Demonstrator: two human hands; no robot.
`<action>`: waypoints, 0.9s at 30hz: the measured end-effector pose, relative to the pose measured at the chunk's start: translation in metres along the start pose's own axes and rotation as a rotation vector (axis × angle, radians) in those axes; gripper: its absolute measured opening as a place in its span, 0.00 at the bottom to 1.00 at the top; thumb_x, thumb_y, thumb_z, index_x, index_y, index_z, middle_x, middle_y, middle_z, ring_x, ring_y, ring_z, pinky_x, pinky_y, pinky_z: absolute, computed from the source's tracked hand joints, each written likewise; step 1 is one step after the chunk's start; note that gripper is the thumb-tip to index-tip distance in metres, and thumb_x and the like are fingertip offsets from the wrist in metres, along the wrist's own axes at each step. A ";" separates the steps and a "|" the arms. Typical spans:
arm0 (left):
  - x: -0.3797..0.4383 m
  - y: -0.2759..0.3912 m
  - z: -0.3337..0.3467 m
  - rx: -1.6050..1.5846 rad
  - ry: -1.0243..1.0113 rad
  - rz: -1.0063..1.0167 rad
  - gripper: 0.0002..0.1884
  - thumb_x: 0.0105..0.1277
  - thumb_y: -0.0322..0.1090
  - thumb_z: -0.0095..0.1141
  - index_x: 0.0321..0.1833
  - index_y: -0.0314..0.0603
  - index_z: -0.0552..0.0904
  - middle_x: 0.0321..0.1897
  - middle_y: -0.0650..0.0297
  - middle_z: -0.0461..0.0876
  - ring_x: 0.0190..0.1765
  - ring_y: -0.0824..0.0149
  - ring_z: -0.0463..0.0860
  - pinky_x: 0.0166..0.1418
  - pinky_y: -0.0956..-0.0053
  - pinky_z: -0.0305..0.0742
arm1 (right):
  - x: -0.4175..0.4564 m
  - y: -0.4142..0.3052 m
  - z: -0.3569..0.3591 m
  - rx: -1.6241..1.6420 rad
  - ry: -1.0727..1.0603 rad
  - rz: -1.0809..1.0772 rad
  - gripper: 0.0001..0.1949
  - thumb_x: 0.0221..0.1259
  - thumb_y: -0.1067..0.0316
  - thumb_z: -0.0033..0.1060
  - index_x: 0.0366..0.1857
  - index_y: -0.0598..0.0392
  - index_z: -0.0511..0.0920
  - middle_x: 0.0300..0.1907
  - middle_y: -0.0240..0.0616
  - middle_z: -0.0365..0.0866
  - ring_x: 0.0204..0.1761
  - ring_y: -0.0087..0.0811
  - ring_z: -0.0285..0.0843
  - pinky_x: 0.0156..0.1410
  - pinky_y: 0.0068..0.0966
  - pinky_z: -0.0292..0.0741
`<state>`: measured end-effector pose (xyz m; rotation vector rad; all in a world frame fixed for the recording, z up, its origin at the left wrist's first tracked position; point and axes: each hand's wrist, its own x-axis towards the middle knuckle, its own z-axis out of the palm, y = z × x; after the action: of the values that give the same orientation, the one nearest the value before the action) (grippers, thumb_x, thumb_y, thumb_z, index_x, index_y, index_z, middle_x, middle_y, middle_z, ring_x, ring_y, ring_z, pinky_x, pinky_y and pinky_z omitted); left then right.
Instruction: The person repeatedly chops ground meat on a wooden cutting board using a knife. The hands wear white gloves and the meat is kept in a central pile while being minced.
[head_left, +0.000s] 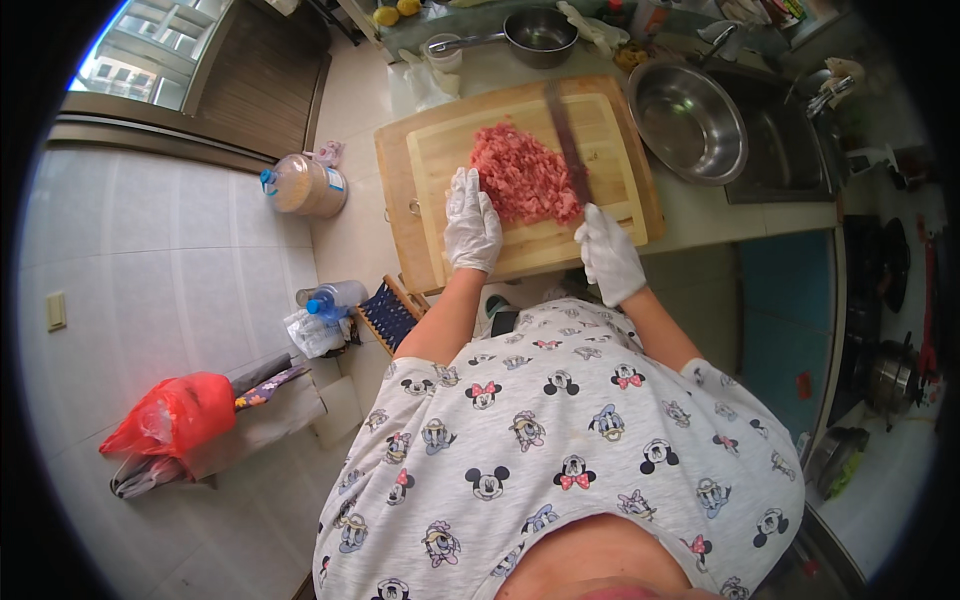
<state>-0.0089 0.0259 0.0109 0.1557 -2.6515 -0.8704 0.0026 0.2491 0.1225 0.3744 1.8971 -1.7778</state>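
Observation:
Chopped raw meat (521, 176) lies in a loose heap on a wooden cutting board (442, 259), which has a paler inner rectangle. My left hand (472, 225), in a white disposable glove, rests flat against the heap's left side; its fingers are extended and hold nothing. Gloved the same way, my right hand (611, 255) grips the handle of a knife (564, 131). The dark blade is blurred and points away from me along the heap's right side. The fingers cover most of the handle.
Right of the board, a steel basin (688, 124) sits partly over the sink (780, 142). Behind the board are a saucepan (540, 37) and a plastic cup (444, 56). A large water jug (307, 184) stands on the floor to the left, beyond a folding stool (390, 311).

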 end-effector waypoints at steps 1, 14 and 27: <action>0.001 0.000 0.001 -0.004 0.003 0.008 0.25 0.81 0.40 0.39 0.78 0.45 0.66 0.79 0.52 0.63 0.80 0.52 0.62 0.84 0.60 0.54 | 0.012 0.004 -0.004 -0.066 -0.004 0.128 0.31 0.73 0.30 0.45 0.30 0.53 0.73 0.15 0.25 0.64 0.11 0.19 0.59 0.15 0.19 0.61; 0.000 0.001 0.002 -0.004 -0.007 0.001 0.25 0.81 0.39 0.40 0.78 0.45 0.67 0.78 0.51 0.64 0.80 0.50 0.61 0.83 0.61 0.55 | 0.015 0.008 -0.019 0.103 0.044 0.202 0.29 0.72 0.31 0.49 0.29 0.51 0.75 0.14 0.25 0.65 0.09 0.17 0.59 0.13 0.19 0.61; 0.003 0.002 0.000 -0.054 0.006 0.023 0.25 0.79 0.37 0.42 0.77 0.39 0.67 0.77 0.46 0.65 0.79 0.48 0.63 0.84 0.57 0.51 | 0.019 0.019 -0.043 0.398 -0.095 0.160 0.34 0.72 0.26 0.38 0.28 0.51 0.75 0.12 0.24 0.64 0.08 0.20 0.58 0.12 0.21 0.60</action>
<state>-0.0111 0.0270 0.0134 0.1138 -2.6166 -0.9311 -0.0107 0.2905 0.0974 0.5545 1.4016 -2.0186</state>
